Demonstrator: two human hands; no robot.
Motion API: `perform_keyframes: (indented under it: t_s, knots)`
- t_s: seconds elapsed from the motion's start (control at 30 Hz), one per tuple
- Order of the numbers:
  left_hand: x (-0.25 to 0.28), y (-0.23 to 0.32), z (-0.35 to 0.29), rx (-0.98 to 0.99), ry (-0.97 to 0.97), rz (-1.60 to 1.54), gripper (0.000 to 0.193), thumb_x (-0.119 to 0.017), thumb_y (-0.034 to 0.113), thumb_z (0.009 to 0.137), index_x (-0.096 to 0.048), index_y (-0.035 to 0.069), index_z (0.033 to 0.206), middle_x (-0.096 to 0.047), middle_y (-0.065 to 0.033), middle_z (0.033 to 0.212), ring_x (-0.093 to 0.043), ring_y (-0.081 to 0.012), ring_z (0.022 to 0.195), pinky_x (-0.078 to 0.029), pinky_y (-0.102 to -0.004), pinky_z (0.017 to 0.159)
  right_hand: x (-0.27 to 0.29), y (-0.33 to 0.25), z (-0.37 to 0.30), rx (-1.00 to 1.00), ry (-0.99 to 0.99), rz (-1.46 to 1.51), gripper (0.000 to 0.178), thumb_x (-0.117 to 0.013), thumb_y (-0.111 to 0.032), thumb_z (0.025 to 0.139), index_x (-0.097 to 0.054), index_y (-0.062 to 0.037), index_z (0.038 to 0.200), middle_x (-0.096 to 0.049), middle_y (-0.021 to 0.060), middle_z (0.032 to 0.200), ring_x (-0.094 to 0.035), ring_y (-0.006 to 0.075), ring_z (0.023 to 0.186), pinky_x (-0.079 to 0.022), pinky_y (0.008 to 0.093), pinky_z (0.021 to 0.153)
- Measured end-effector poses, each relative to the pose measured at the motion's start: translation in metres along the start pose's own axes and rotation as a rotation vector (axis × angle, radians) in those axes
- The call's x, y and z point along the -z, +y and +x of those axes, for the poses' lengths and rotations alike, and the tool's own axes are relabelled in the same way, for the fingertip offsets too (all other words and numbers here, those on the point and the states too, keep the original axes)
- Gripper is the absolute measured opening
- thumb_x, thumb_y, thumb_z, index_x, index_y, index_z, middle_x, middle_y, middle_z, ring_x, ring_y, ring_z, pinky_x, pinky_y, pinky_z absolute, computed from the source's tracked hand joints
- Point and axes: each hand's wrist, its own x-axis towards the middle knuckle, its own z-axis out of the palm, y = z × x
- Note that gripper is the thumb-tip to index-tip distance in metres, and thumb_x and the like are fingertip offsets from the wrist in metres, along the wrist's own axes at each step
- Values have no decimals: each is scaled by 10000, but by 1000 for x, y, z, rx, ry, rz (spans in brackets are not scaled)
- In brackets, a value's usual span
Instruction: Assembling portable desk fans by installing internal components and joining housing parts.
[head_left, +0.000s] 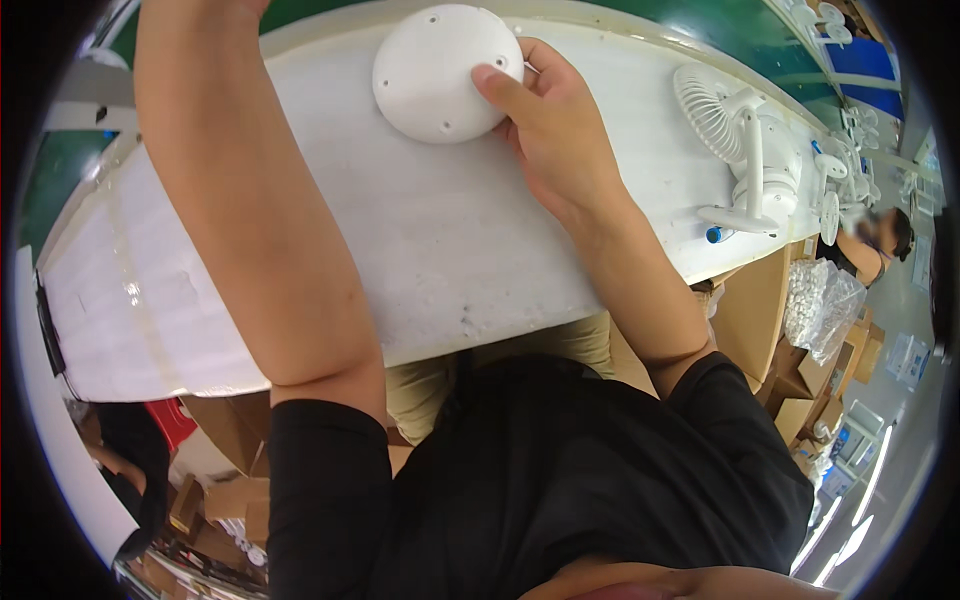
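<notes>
My right hand (548,115) is closed on the right edge of a white round base (430,85), a smooth disc with several small holes near its rim. The thumb lies on the face turned to me, and the other fingers go behind it, mostly hidden. The disc is held over the far side of the white-covered table (440,260). My left forearm (250,200) reaches up past the top edge of the picture, so my left hand is out of sight.
To the right on the table are white small fans (745,150) with ribbed guards and stands. A small blue cylindrical piece (716,235) lies by them. Cardboard boxes (750,320) and a clear bag of small white parts (822,305) stand beyond the table's right edge. Another person (875,245) is at the far right.
</notes>
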Motion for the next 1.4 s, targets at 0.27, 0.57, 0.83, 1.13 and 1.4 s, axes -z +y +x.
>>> perform_keyframes:
  t_s: [0.27, 0.57, 0.83, 1.13, 1.4]
  knots:
    - [-1, 8, -12, 76, -26, 11, 431, -565, -2, 911, -559, -3, 1342, -666, -118, 904, -626, -126, 761, -562, -227, 724, 17, -66, -24, 753, -124, -204, 430, -640, 48, 837, -534, 11, 1252, -629, 151, 1153, -619, 216, 990, -513, 286, 876]
    - [-11, 23, -21, 119, -115, -119, 383, -548, -33, 889, -587, -24, 1270, -712, -142, 887, -665, -156, 728, -584, -238, 661, 8, -118, -8, 895, -157, -69, 543, -675, 46, 813, -470, -17, 1311, -631, 212, 1118, -643, 235, 933, -553, 278, 774]
    - [-38, 30, -31, 151, -117, -58, 361, -537, -31, 887, -592, -37, 1244, -720, -164, 907, -685, -179, 765, -589, -255, 677, 15, -136, 52, 677, 84, 57, 386, -612, -67, 901, -514, 72, 1247, -625, 234, 1118, -637, 257, 981, -544, 328, 847]
    - [-51, 25, -37, 135, -131, -44, 353, -539, -16, 892, -588, -47, 1241, -717, -176, 932, -692, -193, 799, -591, -263, 692, 11, -133, 60, 479, 146, -64, 367, -571, -130, 948, -535, 45, 1269, -608, 218, 1153, -610, 262, 1004, -528, 344, 835]
    - [-50, 37, -37, 270, -180, -297, 382, -575, 6, 887, -565, -68, 1262, -696, -189, 1013, -684, -197, 800, -589, -263, 703, 6, -136, 52, 497, 166, -119, 361, -573, -135, 932, -529, 10, 1260, -591, 213, 1140, -589, 272, 1007, -510, 347, 858]
